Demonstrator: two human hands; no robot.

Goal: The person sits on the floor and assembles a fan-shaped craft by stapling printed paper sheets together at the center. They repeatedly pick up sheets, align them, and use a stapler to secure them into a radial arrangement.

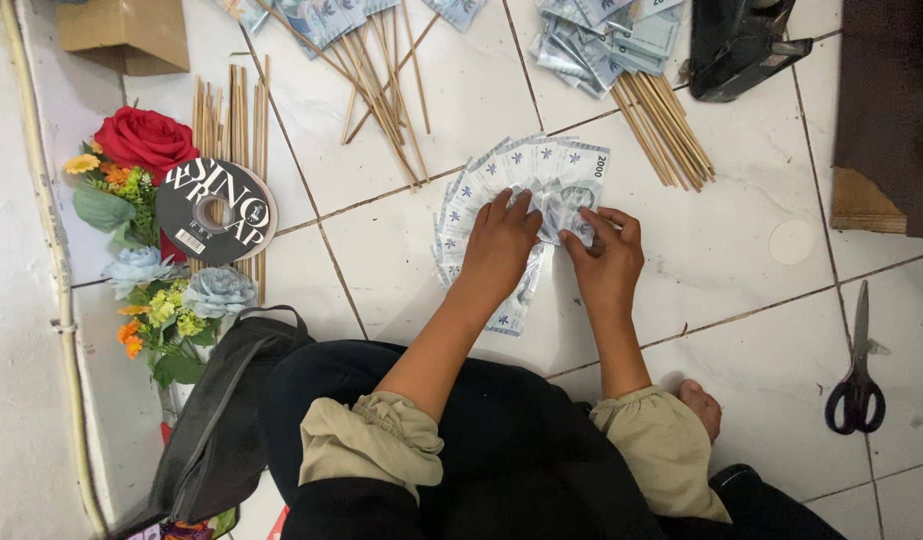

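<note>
Centrally, both forearms reach up from the lap at the frame's bottom, palms down on a fan of grey-blue banknotes (527, 185) lying on the white tiled floor (742, 250). Left hand (500, 243) rests flat, fingers pressed together on the fan's middle. Right hand (607, 258) sits just beside it, fingertips (582, 238) pinching a note's edge.

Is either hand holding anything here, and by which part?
Both: left hand presses flat on the fan of banknotes, right hand pinches its right edge.
</note>
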